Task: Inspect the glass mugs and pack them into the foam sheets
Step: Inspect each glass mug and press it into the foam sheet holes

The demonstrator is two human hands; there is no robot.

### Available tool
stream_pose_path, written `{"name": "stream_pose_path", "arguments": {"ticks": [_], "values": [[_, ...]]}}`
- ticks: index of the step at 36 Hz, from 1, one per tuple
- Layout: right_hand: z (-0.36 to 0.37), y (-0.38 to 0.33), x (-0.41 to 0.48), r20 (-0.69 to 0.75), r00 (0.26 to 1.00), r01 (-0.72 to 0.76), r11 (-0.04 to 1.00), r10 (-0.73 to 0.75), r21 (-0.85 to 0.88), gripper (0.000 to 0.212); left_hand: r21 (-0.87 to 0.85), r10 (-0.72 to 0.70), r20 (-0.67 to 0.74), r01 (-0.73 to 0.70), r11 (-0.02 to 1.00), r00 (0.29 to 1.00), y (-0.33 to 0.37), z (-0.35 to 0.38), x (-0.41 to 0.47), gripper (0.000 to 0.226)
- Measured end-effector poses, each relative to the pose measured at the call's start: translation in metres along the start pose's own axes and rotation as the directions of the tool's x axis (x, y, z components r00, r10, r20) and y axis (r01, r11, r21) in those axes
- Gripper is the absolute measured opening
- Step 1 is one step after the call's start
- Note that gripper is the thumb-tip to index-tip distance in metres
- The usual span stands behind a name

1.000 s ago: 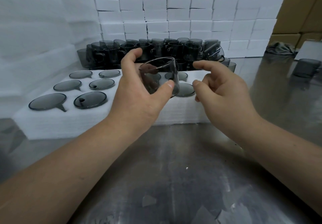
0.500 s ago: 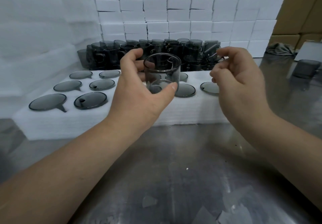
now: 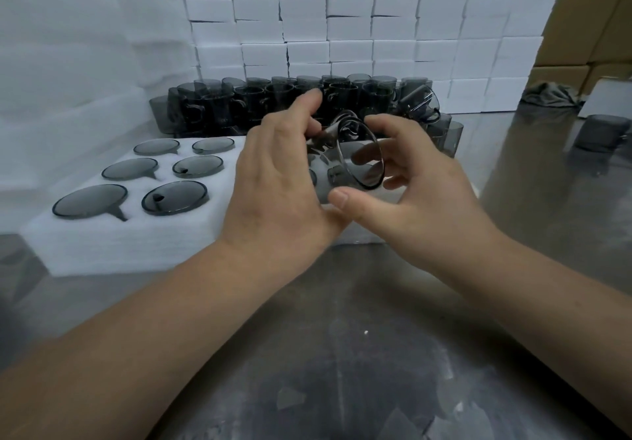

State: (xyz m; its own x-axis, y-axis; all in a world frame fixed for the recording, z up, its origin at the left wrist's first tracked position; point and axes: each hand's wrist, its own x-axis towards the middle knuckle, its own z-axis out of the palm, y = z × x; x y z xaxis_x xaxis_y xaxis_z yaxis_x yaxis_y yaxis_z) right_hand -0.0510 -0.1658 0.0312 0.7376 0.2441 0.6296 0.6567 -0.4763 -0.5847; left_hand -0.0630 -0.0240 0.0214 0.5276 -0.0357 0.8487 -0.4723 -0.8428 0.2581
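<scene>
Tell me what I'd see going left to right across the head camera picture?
Foam sheet with packed mugs sunk in it → left hand → tilted glass mug, held by both hands → right hand → lone mug on the metal table.

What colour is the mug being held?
The mug is transparent smoky grey, clearest in the head view.

A crumpled grey cloth (image 3: 547,95) lies far right on the steel table (image 3: 342,354), near stacked brown cardboard boxes (image 3: 595,11).
</scene>
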Motion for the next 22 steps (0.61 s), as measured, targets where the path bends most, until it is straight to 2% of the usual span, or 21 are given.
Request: {"name": "stream_pose_path", "arguments": {"ticks": [2, 4, 8, 11, 14, 18, 22], "values": [[0.001, 0.001, 0.000, -0.010, 1.000, -0.010, 1.000, 0.010, -0.002, 0.075, -0.009, 0.005, 0.013, -0.005, 1.000, 1.000, 0.002, -0.001, 0.000, 0.085], [0.002, 0.002, 0.001, -0.028, 0.999, -0.024, 1.000, 0.025, 0.016, 0.064, -0.024, -0.006, 0.040, 0.007, 1.000, 0.999, 0.004, -0.002, 0.000, 0.083], [-0.004, 0.006, 0.007, -0.140, 0.988, -0.048, 0.990, 0.067, 0.132, 0.046, -0.017, -0.100, 0.108, 0.102, 0.995, 0.989, 0.008, -0.004, 0.001, 0.096], [-0.014, 0.013, 0.015, -0.256, 0.960, -0.047, 0.967, 0.113, 0.250, 0.037, 0.097, -0.124, 0.186, 0.107, 0.989, 0.975, 0.003, -0.005, 0.003, 0.089], [-0.027, 0.025, 0.026, -0.320, 0.928, -0.080, 0.943, 0.189, 0.324, 0.043, 0.223, -0.150, 0.301, 0.083, 0.971, 0.942, -0.002, -0.003, 0.003, 0.081], [-0.034, 0.042, 0.036, -0.310, 0.905, -0.183, 0.924, 0.292, 0.335, 0.044, 0.338, -0.184, 0.447, 0.025, 0.941, 0.875, -0.008, 0.002, 0.001, 0.074], [-0.038, 0.050, 0.043, -0.264, 0.902, -0.248, 0.912, 0.340, 0.327, 0.036, 0.393, -0.195, 0.513, -0.027, 0.919, 0.836, -0.010, 0.003, 0.002, 0.073]]}}
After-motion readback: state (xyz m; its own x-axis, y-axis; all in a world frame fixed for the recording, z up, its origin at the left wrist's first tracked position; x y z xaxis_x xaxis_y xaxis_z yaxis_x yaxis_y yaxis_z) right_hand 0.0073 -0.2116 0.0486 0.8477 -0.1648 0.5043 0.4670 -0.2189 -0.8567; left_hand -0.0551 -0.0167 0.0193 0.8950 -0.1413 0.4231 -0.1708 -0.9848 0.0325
